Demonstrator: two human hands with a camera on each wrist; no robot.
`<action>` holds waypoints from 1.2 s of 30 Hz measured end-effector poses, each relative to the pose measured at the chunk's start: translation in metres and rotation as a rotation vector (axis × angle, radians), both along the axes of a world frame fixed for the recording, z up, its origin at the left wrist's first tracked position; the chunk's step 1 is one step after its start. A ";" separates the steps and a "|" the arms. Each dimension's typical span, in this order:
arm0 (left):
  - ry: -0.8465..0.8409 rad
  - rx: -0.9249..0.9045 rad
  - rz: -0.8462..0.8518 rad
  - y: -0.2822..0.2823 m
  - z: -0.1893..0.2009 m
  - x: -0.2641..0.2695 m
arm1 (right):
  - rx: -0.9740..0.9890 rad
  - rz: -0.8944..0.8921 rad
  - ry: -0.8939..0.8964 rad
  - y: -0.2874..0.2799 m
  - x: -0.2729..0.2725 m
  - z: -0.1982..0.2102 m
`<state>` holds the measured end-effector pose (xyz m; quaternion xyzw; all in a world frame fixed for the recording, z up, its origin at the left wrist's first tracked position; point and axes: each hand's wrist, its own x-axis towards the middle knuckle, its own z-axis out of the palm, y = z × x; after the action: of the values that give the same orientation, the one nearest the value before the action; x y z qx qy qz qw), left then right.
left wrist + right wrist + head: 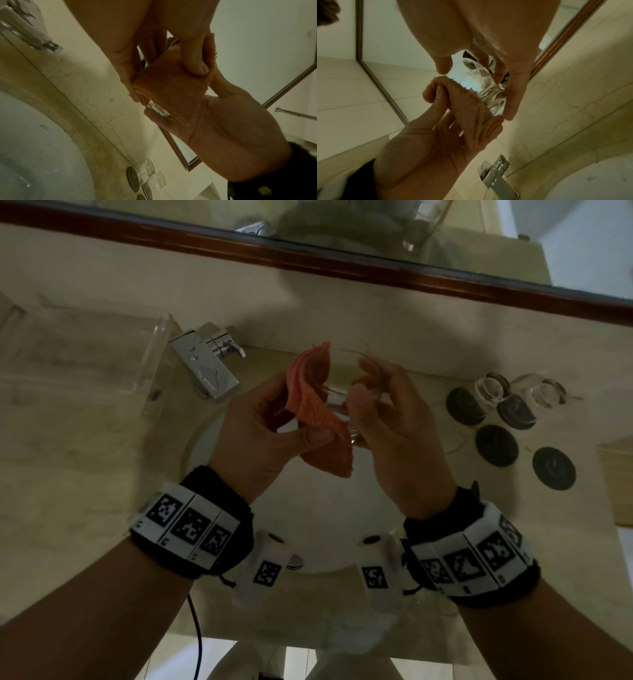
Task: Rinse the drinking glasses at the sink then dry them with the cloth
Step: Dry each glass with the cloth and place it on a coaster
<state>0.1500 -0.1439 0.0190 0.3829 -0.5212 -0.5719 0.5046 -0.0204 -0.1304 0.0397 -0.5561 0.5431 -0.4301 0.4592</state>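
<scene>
Above the sink basin (325, 518) my right hand (383, 412) grips a clear drinking glass (342, 381) lying on its side, fingers curled round its wall and thick base. My left hand (274, 422) pinches an orange cloth (308, 392) and presses it against the glass's side. The left wrist view has the cloth (171, 92) wrapped over the glass (159, 111), my thumb on top of it. Seen from the right wrist, the glass (481, 83) shows bare near its base, with the cloth (465, 108) folded round the rest.
A chrome faucet (209, 371) stands behind the basin at left, beside a clear acrylic tray (102, 354). On the counter to the right are two more glasses (493, 388) and several dark round coasters (496, 445). A wooden box (616, 484) sits at the right edge, and a framed mirror (342, 265) runs behind.
</scene>
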 end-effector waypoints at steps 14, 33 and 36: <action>0.015 -0.005 0.054 0.002 0.002 -0.002 | 0.064 0.054 -0.103 -0.001 0.004 0.003; 0.403 0.431 -0.031 0.006 0.006 0.000 | -0.106 -0.030 0.076 -0.015 -0.015 0.014; 0.433 0.429 -0.058 0.004 0.015 0.000 | -0.143 -0.069 0.034 -0.014 -0.017 0.012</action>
<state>0.1500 -0.1399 0.0342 0.3350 -0.2798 -0.7512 0.4952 -0.0375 -0.1446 0.0514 -0.5754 0.5377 -0.4739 0.3940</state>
